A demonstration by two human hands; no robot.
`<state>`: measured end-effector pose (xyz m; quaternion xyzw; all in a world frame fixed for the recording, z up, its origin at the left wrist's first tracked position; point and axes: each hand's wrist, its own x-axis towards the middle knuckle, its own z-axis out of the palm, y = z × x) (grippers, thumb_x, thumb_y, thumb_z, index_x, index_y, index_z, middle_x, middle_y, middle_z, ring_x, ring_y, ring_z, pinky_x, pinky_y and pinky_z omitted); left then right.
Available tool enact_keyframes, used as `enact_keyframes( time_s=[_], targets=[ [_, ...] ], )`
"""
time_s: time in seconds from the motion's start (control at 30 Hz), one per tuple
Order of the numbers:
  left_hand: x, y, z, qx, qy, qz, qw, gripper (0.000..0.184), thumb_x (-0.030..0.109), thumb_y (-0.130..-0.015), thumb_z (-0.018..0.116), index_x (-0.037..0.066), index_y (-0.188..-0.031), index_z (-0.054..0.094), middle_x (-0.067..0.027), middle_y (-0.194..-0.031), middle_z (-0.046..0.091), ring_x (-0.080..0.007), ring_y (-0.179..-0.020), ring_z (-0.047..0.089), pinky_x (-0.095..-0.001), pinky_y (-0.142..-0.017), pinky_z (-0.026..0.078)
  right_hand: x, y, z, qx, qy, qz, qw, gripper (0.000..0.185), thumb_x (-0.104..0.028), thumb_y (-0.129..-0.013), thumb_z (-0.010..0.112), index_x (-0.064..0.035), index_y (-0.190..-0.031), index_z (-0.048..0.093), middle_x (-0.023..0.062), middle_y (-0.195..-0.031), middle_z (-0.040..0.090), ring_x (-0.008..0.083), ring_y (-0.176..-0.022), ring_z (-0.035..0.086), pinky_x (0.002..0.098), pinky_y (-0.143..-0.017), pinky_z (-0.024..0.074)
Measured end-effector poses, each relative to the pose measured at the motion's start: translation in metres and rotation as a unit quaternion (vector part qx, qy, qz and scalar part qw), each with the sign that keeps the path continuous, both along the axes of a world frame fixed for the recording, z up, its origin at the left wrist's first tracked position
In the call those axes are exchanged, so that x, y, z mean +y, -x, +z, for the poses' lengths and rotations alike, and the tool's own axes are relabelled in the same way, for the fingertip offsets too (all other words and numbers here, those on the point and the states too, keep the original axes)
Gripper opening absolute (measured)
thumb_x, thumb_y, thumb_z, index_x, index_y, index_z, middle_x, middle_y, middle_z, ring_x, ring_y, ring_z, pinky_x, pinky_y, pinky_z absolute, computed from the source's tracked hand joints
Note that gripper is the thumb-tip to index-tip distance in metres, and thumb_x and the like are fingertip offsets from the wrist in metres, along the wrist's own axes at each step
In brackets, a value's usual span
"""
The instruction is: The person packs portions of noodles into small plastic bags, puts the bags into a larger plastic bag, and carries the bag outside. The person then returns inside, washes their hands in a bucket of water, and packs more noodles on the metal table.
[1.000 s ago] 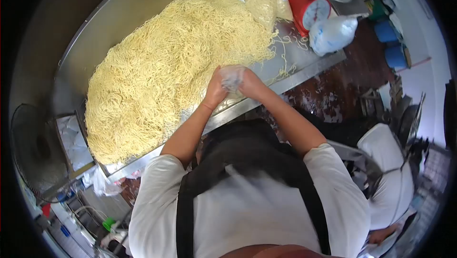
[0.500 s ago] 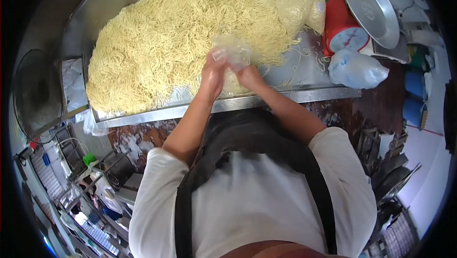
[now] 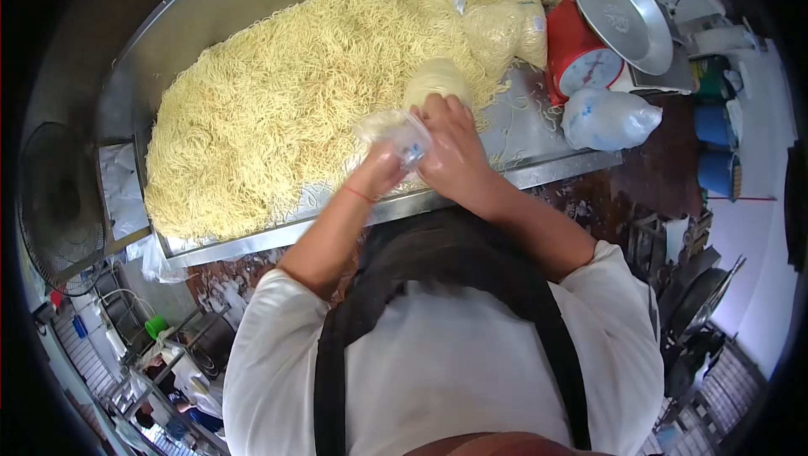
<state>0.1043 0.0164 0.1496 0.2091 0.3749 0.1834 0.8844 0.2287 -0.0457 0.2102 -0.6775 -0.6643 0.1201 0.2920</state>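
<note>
A clear plastic bag of noodles [image 3: 438,80] bulges just beyond my right hand [image 3: 454,146], its outline smeared by motion. The fingers of that hand are closed around the gathered part of the bag. My left hand [image 3: 380,168] is closed on the loose, crumpled plastic end, where some blue print shows. A thin red band [image 3: 359,194] circles my left wrist. Behind both hands spreads a large heap of pale yellow noodles [image 3: 278,94].
The noodles lie in a metal tray table [image 3: 244,239] with a raised front edge. At the right stand filled noodle bags [image 3: 492,31], a red dial scale [image 3: 576,48] with a round metal pan [image 3: 621,14], and a white plastic bag [image 3: 608,122]. A fan [image 3: 63,203] is at far left.
Both hands have come closer to the tray's front edge. My right hand has turned back-side up around the bag, and the bag's rounded, filled body now shows beyond it. The view has shifted slightly.
</note>
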Motion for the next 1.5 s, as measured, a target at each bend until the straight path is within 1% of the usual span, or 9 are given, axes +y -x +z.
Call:
enact_keyframes(
  time_s=[0.13, 0.23, 0.33, 0.5, 0.8, 0.9, 1.13, 1.3, 1.5],
  targets=[
    [-0.017, -0.018, 0.002, -0.215, 0.158, 0.078, 0.961, 0.031, 0.031, -0.104, 0.043, 0.004, -0.102, 0.059, -0.0072, -0.1, 0.064, -0.0204, -0.101, 0.062, -0.0356, -0.092, 0.049, -0.042, -0.015, -0.049, 0.059, -0.015, 0.071, 0.996, 0.029, -0.016, -0.084, 0.059, -0.0019, -0.11, 0.061, 0.0162, -0.091, 0.06, 0.034, -0.082, 0.058, 0.0448, -0.073, 0.0454],
    [-0.01, 0.015, -0.039, -0.019, -0.221, -0.081, 0.972, 0.031, 0.025, -0.104, 0.041, 0.002, -0.094, 0.058, -0.0046, -0.087, 0.06, -0.0213, -0.093, 0.062, -0.0356, -0.091, 0.046, -0.061, -0.025, -0.082, 0.348, 0.059, 0.043, 0.935, 0.021, -0.014, -0.086, 0.057, -0.0013, -0.103, 0.061, 0.0146, -0.088, 0.062, 0.0312, -0.075, 0.061, 0.0426, -0.067, 0.0463],
    [0.007, 0.037, -0.037, 0.165, -0.513, -0.261, 0.801, 0.025, 0.018, -0.1, 0.048, 0.001, -0.087, 0.062, -0.013, -0.083, 0.062, -0.0316, -0.087, 0.06, -0.0359, -0.085, 0.044, -0.049, -0.016, -0.087, 0.588, 0.219, -0.098, 0.773, 0.013, -0.012, -0.087, 0.056, -0.0014, -0.093, 0.062, 0.0138, -0.083, 0.063, 0.0293, -0.071, 0.063, 0.0418, -0.063, 0.0466],
    [0.034, 0.042, -0.051, 0.246, -0.733, -0.268, 0.574, 0.009, 0.007, -0.087, 0.059, 0.003, -0.091, 0.066, -0.0172, -0.089, 0.063, -0.0366, -0.087, 0.056, -0.0415, -0.085, 0.045, 0.023, 0.015, -0.132, 0.166, -0.039, -0.054, 0.984, 0.014, -0.011, -0.086, 0.056, -0.001, -0.077, 0.061, 0.0133, -0.073, 0.063, 0.0278, -0.069, 0.063, 0.0412, -0.063, 0.0475],
    [0.021, 0.059, -0.103, 0.198, -0.666, -0.144, 0.705, 0.013, -0.002, -0.08, 0.062, 0.001, -0.092, 0.067, -0.0173, -0.092, 0.063, -0.0356, -0.091, 0.056, -0.0409, -0.085, 0.045, -0.007, 0.054, -0.17, 0.308, -0.031, -0.116, 0.944, 0.037, -0.005, -0.086, 0.065, -0.0014, -0.122, 0.057, 0.0156, -0.097, 0.068, 0.0267, -0.082, 0.066, 0.0363, -0.074, 0.0525],
    [0.017, 0.06, -0.107, 0.225, -0.634, -0.146, 0.725, 0.02, -0.005, -0.08, 0.061, 0.001, -0.099, 0.064, -0.0173, -0.094, 0.064, -0.0333, -0.086, 0.06, -0.0395, -0.08, 0.048, -0.012, 0.054, -0.159, 0.136, -0.044, -0.09, 0.986, 0.042, -0.002, -0.087, 0.064, -0.0008, -0.126, 0.05, 0.0143, -0.102, 0.068, 0.0253, -0.082, 0.066, 0.0366, -0.075, 0.0528],
    [0.014, 0.052, -0.095, 0.213, -0.5, -0.079, 0.836, 0.037, -0.007, -0.079, 0.059, 0.003, -0.114, 0.054, -0.0144, -0.084, 0.064, -0.0312, -0.078, 0.064, -0.0364, -0.073, 0.052, -0.002, 0.029, -0.171, 0.42, 0.174, -0.009, 0.891, 0.038, 0.003, -0.079, 0.064, -0.0034, -0.114, 0.05, 0.012, -0.098, 0.062, 0.0226, -0.093, 0.061, 0.0343, -0.081, 0.0482],
    [0.018, 0.04, -0.113, 0.244, -0.529, -0.141, 0.801, 0.025, -0.001, -0.084, 0.061, 0.002, -0.109, 0.06, -0.0139, -0.086, 0.067, -0.024, -0.078, 0.064, -0.0326, -0.073, 0.051, -0.004, 0.001, -0.184, 0.376, 0.17, 0.108, 0.904, 0.04, 0.001, -0.08, 0.064, -0.0071, -0.117, 0.049, 0.0076, -0.098, 0.057, 0.0158, -0.092, 0.056, 0.0289, -0.079, 0.0448],
    [0.017, 0.023, -0.104, 0.236, -0.615, -0.153, 0.737, 0.01, 0.003, -0.083, 0.065, 0.002, -0.092, 0.069, -0.0147, -0.088, 0.066, -0.0279, -0.085, 0.062, -0.0374, -0.078, 0.049, -0.015, 0.005, -0.149, 0.237, -0.022, 0.001, 0.971, 0.014, -0.006, -0.084, 0.063, -0.0048, -0.098, 0.061, 0.0148, -0.09, 0.057, 0.035, -0.088, 0.057, 0.0382, -0.08, 0.0472]
  ],
)
